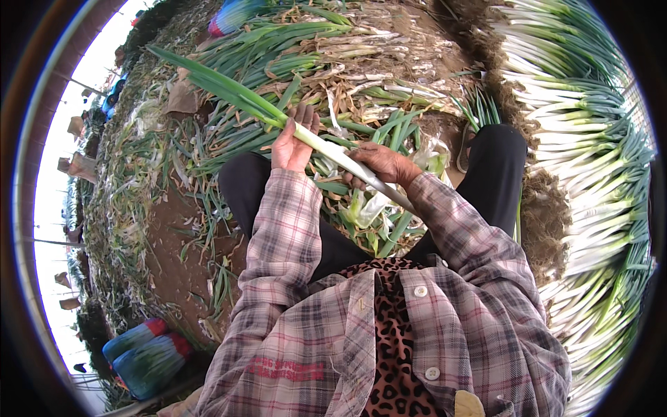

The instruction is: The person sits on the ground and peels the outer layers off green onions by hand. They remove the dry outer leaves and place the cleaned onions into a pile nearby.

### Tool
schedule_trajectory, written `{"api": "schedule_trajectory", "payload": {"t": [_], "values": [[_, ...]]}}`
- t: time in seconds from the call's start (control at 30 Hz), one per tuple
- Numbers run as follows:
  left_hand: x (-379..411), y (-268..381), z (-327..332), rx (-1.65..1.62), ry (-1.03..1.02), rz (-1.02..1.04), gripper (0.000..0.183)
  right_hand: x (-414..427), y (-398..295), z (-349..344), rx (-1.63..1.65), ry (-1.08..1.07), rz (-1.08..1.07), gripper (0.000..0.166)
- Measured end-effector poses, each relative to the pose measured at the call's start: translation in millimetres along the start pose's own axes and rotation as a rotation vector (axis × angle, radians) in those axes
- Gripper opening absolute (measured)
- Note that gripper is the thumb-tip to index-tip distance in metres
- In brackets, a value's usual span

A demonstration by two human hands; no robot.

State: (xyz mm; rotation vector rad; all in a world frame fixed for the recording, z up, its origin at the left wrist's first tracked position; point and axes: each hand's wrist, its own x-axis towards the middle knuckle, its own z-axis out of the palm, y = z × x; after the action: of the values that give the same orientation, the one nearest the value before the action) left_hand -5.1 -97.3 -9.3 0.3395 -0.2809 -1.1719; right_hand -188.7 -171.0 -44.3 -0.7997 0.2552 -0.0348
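Observation:
A long green onion (324,148) lies slantwise across both my hands, its green leaves at the upper left and its white shaft at the lower right. My left hand (294,151), palm up, supports it where green turns to white, with the thumb beside the stalk. Farther down, my right hand (384,162) has its fingers curled around the white shaft. The shaft's lower end reaches my right sleeve. Peeled leaves and pale skins (367,208) litter the ground between my knees.
At the right runs a long row of white-stalked onions (573,156), roots (542,224) toward me. Beyond my hands lie onions with dry outer leaves (250,125). Blue-and-red wrapped bundles (151,365) rest at the lower left. Scattered trimmings (130,208) cover the left ground.

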Motion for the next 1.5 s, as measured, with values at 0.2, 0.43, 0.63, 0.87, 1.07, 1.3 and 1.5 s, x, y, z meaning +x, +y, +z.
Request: {"api": "schedule_trajectory", "payload": {"t": [0.2, 0.43, 0.63, 0.87, 1.07, 1.3, 1.5], "values": [[-6.8, 0.3, 8.8, 0.567, 0.288, 0.028, 0.03, 9.7, 2.9, 10.1, -1.123, 0.679, -0.769, 0.019], [-16.9, -4.7, 5.8, 0.549, 0.231, 0.031, 0.025, 4.9, -2.6, -11.9, -1.095, 0.813, -0.548, 0.023], [-25.6, -35.3, -6.1, 0.422, 0.382, -0.275, 0.007, 16.0, -11.3, 1.0, -0.461, 0.902, -0.59, 0.025], [-27.5, 15.0, -7.4, 0.403, 0.315, -0.204, 0.011, -39.6, -70.6, -78.2, 0.154, 1.214, -0.669, 0.018], [-43.3, 95.2, 3.3, 0.426, 0.171, -0.028, 0.017, -102.6, -104.0, -162.3, -0.979, 1.875, -0.634, 0.03], [-52.9, 103.3, 11.6, 0.386, 0.121, -0.024, 0.018, -59.6, -80.3, -44.3, -1.483, 0.746, -0.455, 0.038], [-54.2, 89.3, 18.8, 0.342, 0.082, -0.055, 0.012, -21.9, -54.7, 4.3, -1.419, 0.266, -0.672, 0.024]]}}
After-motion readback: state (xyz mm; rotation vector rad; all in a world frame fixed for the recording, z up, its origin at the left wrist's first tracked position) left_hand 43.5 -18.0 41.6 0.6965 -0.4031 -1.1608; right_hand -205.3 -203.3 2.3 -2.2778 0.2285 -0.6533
